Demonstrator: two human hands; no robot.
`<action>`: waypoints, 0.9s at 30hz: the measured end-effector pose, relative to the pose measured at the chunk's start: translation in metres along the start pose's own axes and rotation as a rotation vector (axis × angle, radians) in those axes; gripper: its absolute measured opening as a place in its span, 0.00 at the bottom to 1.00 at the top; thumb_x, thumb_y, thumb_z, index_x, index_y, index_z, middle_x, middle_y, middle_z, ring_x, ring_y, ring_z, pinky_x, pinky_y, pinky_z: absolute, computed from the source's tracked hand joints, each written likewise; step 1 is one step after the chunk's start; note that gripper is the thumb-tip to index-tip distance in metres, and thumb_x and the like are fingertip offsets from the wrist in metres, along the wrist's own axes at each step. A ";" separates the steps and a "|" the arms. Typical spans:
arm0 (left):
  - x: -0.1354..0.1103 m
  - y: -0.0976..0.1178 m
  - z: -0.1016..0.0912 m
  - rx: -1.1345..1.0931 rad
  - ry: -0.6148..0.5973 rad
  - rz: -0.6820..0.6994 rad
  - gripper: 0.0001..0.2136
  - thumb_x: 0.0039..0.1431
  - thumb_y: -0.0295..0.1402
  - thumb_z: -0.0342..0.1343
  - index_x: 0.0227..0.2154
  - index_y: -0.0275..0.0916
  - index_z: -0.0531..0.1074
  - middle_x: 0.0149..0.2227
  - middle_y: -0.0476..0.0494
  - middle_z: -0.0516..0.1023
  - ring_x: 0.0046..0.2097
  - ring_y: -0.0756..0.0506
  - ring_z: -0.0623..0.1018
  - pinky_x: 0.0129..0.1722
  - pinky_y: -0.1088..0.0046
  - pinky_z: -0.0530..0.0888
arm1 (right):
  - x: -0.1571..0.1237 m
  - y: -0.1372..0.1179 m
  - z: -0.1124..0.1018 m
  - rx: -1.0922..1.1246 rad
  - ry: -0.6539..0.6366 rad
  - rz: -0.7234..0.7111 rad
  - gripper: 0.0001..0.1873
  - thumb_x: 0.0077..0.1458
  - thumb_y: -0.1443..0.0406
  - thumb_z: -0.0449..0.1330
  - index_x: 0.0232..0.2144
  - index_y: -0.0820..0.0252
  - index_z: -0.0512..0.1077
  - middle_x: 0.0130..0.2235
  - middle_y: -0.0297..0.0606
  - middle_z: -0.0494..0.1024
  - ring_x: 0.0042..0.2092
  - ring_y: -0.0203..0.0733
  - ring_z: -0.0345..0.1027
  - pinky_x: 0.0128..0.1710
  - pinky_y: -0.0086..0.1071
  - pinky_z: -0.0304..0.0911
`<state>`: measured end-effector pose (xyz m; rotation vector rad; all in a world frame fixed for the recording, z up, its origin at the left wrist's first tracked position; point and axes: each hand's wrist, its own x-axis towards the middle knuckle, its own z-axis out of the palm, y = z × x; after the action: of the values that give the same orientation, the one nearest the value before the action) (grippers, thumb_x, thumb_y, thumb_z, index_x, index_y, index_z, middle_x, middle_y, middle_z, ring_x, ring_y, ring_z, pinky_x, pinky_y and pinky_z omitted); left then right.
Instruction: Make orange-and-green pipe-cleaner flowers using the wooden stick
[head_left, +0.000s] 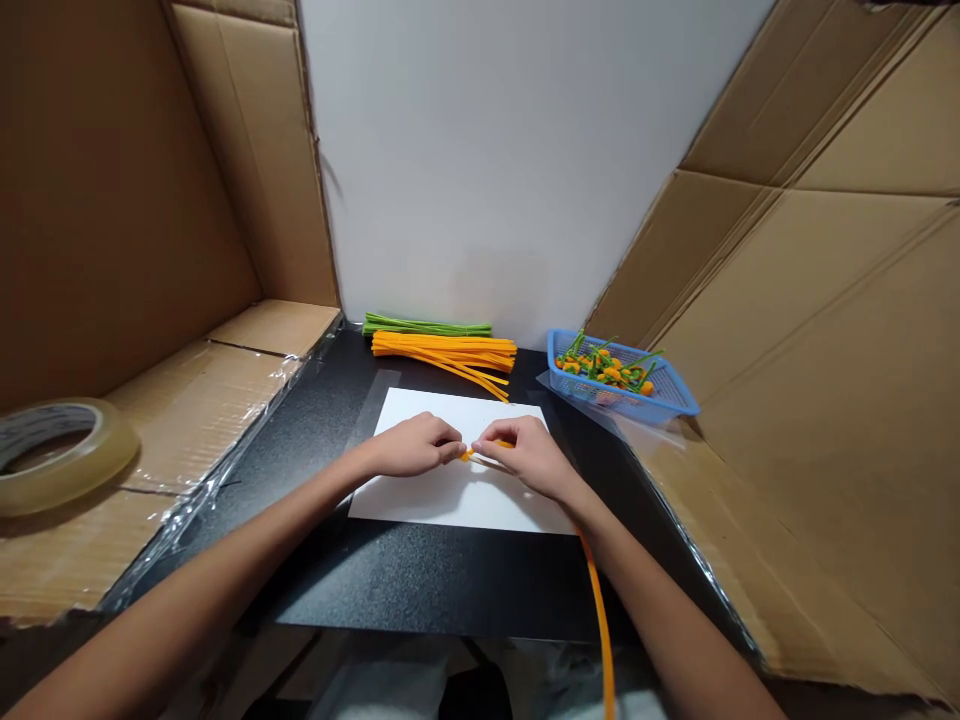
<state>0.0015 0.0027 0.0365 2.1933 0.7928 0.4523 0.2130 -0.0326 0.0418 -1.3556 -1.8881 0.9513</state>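
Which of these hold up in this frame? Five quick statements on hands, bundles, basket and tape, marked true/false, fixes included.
1. The left hand and right hand pinch a small orange piece over the white sheet. True.
2. The green bundle lies in front of the orange bundle. False: it lies behind, nearer the wall.
3. The blue basket holds green and orange pieces. True.
4. The tape roll sits at the far right. False: far left, on cardboard.
5. A long orange strip runs beside the right forearm. True.
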 end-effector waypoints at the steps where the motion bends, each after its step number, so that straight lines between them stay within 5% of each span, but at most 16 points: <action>1: 0.000 0.000 0.002 0.055 0.040 -0.005 0.17 0.60 0.36 0.51 0.17 0.38 0.68 0.17 0.50 0.65 0.21 0.50 0.60 0.25 0.72 0.52 | -0.001 -0.001 0.001 -0.044 0.033 -0.019 0.11 0.52 0.59 0.64 0.25 0.60 0.79 0.26 0.36 0.78 0.29 0.39 0.67 0.31 0.31 0.57; 7: 0.001 0.005 0.020 0.348 0.274 -0.174 0.14 0.61 0.36 0.51 0.22 0.39 0.73 0.23 0.42 0.73 0.25 0.45 0.67 0.28 0.70 0.52 | -0.005 -0.008 0.010 -0.207 0.164 -0.139 0.08 0.55 0.63 0.62 0.29 0.57 0.81 0.30 0.40 0.82 0.31 0.43 0.72 0.33 0.34 0.61; 12: 0.004 0.004 0.034 0.357 0.411 -0.255 0.16 0.65 0.38 0.46 0.28 0.39 0.74 0.26 0.41 0.75 0.29 0.43 0.71 0.29 0.71 0.53 | -0.005 -0.005 0.018 -0.071 0.228 -0.103 0.08 0.55 0.63 0.61 0.32 0.57 0.81 0.32 0.39 0.83 0.32 0.43 0.74 0.35 0.35 0.65; 20: 0.009 0.001 0.031 -0.141 0.539 -0.212 0.21 0.63 0.41 0.45 0.17 0.38 0.65 0.20 0.48 0.67 0.26 0.48 0.66 0.30 0.72 0.57 | -0.001 -0.002 0.019 0.330 0.165 0.065 0.13 0.50 0.58 0.65 0.34 0.61 0.80 0.31 0.40 0.81 0.28 0.39 0.72 0.25 0.29 0.63; 27: 0.010 0.005 0.024 -0.839 0.319 -0.137 0.18 0.55 0.47 0.55 0.21 0.37 0.63 0.21 0.52 0.61 0.23 0.53 0.56 0.24 0.74 0.48 | 0.003 0.003 0.016 0.605 -0.028 0.177 0.18 0.45 0.53 0.71 0.31 0.63 0.79 0.29 0.39 0.79 0.26 0.32 0.68 0.22 0.25 0.55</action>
<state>0.0237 -0.0061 0.0249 1.2974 0.7299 0.8906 0.2007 -0.0324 0.0302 -1.1430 -1.3418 1.4854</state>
